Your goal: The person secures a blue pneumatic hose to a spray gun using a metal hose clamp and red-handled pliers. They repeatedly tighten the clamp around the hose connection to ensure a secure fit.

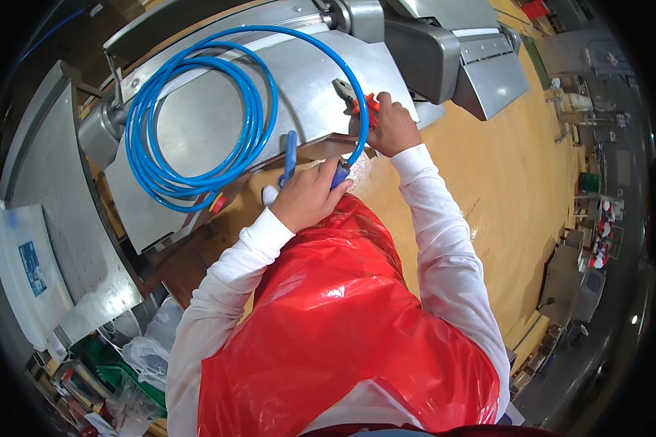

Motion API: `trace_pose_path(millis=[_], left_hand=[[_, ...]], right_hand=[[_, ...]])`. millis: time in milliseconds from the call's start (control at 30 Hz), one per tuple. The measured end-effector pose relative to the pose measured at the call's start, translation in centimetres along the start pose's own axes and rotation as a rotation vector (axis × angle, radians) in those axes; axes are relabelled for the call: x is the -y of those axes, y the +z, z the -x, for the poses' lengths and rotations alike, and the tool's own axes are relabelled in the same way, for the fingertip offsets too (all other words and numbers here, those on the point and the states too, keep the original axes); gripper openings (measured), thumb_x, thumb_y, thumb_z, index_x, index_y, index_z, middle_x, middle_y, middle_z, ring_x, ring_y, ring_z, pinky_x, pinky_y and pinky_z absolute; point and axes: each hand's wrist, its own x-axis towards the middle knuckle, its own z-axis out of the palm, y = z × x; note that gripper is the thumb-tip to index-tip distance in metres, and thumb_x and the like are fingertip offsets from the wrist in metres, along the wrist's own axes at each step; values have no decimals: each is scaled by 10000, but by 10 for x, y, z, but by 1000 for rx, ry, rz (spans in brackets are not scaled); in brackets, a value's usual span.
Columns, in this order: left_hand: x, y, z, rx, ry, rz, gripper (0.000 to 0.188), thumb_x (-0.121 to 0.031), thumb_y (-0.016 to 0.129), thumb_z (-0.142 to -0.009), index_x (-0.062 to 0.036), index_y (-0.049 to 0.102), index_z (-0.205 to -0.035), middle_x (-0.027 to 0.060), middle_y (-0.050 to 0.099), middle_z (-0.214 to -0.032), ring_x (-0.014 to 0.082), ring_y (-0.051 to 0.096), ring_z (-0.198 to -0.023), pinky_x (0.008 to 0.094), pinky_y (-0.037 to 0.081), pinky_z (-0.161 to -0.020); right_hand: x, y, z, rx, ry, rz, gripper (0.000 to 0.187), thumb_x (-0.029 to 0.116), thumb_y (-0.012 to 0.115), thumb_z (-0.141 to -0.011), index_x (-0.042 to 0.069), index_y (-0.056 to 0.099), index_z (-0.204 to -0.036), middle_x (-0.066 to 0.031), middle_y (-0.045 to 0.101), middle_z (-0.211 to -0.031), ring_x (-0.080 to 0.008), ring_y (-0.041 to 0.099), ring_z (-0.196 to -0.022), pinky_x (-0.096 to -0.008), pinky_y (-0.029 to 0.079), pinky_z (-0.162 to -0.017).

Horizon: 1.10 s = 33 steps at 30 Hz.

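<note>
A blue hose [254, 109] lies in a loose coil on a metal machine table, and one end arcs over to my left hand [312, 193]. That hand is closed around a blue hose gun [340, 173], which has a metal fitting where the hose enters. Another blue part of it sticks up past my fingers, and my palm hides the rest. My right hand [395, 128] grips pliers [357, 99] by their red-orange handles. Their metal jaws point up and left over the table, just beyond the hose. A red and yellow end piece [218, 202] shows at the coil's lower edge.
The metal machine [423, 58] spans the far side, with a sloping chute at its right. A metal trough [58, 189] holding a white plastic container [33, 269] stands at left. Plastic bags [149, 357] and a green crate lie below it. Yellowish floor [503, 204] stretches right.
</note>
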Motion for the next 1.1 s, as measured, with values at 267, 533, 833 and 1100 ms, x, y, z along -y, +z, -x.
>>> trace_pose_path(millis=[267,533,833,1100], left_hand=[[-23,19,-54,-113,-117,-258,455,-252,674,-1025,37,533,-1348,305,717,-981,512,703,-851,576,566,-743],[15,68,-158,-76,-342,-555,463,-269,663,-1029,1,530,-1380,304,724,-1041,536,698,-879,599,564,-774],[28,87,-172,-311,-176,-425,477,-193,780,-913,-90,701,-1373,193,641,-1135,403,665,-1010,456,542,-933],[30,79,-172,-308,-227,-196,412,-62,778,-872,-65,739,-1283,174,654,-1073,387,673,-984,444,552,-875]], right_hand=[[-84,35,60,44,258,-818,600,222,707,-854,-29,503,-1359,-222,722,-954,-369,720,-786,-449,581,-786],[-131,39,119,163,279,-1313,436,66,633,-893,2,511,-1307,-97,666,-918,-179,661,-764,-325,539,-705],[-181,22,119,265,189,-1174,224,94,690,-859,-4,552,-1005,-151,655,-843,-247,632,-775,-363,518,-763],[-161,-28,65,164,-107,-691,233,68,704,-786,-34,604,-970,-256,632,-852,-419,643,-797,-472,523,-763]])
